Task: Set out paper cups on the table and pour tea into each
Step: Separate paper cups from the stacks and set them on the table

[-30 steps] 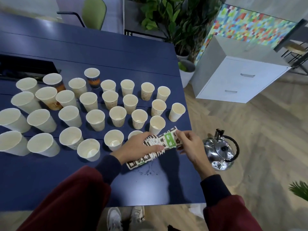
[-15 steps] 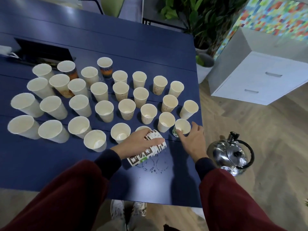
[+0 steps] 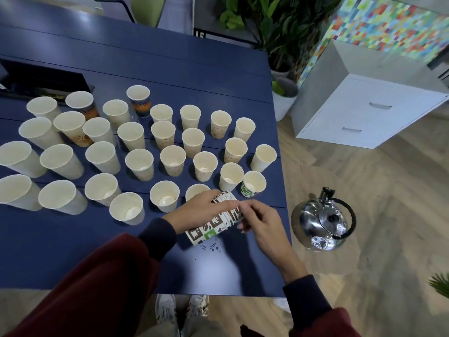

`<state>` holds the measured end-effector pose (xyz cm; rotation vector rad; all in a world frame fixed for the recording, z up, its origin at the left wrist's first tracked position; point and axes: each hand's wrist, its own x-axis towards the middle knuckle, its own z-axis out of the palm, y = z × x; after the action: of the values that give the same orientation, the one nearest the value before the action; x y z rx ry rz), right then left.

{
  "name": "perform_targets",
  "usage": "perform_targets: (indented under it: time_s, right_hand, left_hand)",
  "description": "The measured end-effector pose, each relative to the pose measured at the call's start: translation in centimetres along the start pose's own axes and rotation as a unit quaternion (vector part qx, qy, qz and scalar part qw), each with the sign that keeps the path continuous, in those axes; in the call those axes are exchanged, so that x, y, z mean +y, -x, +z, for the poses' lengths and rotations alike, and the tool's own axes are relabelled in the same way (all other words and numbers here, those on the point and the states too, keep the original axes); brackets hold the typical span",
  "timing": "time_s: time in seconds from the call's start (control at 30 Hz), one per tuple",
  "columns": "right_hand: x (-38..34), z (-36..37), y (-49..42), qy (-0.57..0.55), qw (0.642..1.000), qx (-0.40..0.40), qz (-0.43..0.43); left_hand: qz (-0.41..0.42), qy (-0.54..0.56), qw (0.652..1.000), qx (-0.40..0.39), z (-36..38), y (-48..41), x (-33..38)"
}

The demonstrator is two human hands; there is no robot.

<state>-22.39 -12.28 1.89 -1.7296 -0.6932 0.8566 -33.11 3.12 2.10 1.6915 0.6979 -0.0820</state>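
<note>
Many paper cups (image 3: 173, 160) set out
Left hand (image 3: 201, 209) clamps cup stack (image 3: 209, 229) steady; right hand (image 3: 262, 220) pinches its rim to free one.

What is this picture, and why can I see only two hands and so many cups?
There is no machine here. A person wears a camera on their head, and it looks down, so you see what they see. The left hand grips a stack of cups lying sideways. The right hand pinches the stack's open end, probably to pull one cup off. Many paper cups stand open on the blue table. One green-printed cup stands near the table's right edge. The cups whose bottoms show look empty, so there is no tea yet. The shiny kettle seems to stand on the floor beside the table.
</note>
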Motion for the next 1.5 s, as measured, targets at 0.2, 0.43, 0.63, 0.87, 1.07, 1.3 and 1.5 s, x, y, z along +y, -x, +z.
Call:
perform_targets:
  time_s: [0.2, 0.43, 0.63, 0.87, 1.07, 1.3, 1.5]
  right_hand:
    - [0.9, 0.4, 0.3, -0.045, 0.998, -0.026, 0.025]
    - [2.7, -0.5, -0.3, -0.059, 0.990, 0.129, -0.002]
    - [5.2, -1.3, -0.1, 0.179, 0.977, 0.111, 0.023]
    - [4.9, 0.6, 0.1, 0.268, 0.963, 0.029, 0.012]
    - [2.3, 1.2, 0.1, 0.139, 0.985, 0.088, -0.054]
    - [1.1, 2.9, 1.5, 0.084, 0.993, -0.031, -0.072]
    - [1.3, 3.5, 2.2, -0.017, 0.998, 0.055, -0.022]
  left_hand:
    - [-0.024, 0.054, 0.998, -0.020, -0.2, 0.9, -1.0]
    - [-0.054, 0.061, 0.997, 0.013, -1.2, 1.8, -2.0]
    - [-0.090, 0.117, 0.989, 0.010, -2.3, 2.2, -2.5]
    - [-0.114, 0.039, 0.993, 0.016, -2.4, 1.9, -2.4]
    - [-0.067, 0.013, 0.997, 0.047, -1.7, 2.4, -2.2]
    - [-0.028, -0.016, 0.999, 0.013, -1.0, 2.7, -3.4]
    - [-0.049, -0.032, 0.998, 0.012, -2.3, 3.9, -4.6]
